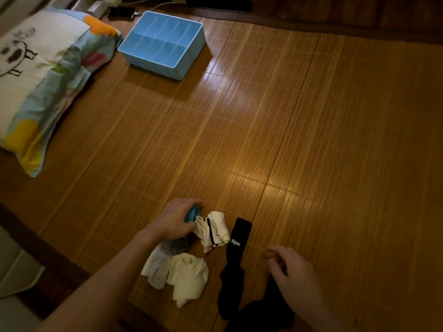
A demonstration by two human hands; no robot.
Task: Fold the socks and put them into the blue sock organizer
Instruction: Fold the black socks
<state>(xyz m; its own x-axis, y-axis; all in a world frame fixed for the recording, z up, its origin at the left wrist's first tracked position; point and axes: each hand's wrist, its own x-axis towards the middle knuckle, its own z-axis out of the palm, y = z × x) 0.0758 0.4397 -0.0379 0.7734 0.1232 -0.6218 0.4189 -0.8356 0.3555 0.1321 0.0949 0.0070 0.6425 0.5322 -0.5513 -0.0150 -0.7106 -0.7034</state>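
A pile of socks lies at the near edge of the bamboo mat (287, 130). My left hand (175, 220) is closed on a teal sock (192, 213), touching a white sock with stripes (214, 232). Below them lie a cream sock (188, 276), a pale white sock (155, 269) and a grey one (176, 245). A long black sock marked "Bgw." (236, 255) runs down the mat. My right hand (291, 271) hovers over a second black sock (261, 312), fingers loosely curled and holding nothing. The blue sock organizer (191, 56), its compartments showing no socks, stands far back left.
A colourful pillow (36, 87) lies at the left, beside the organizer. A phone with a cable (122, 13) and a white object sit behind the organizer. The mat's left edge drops to a dark bed frame (36, 245).
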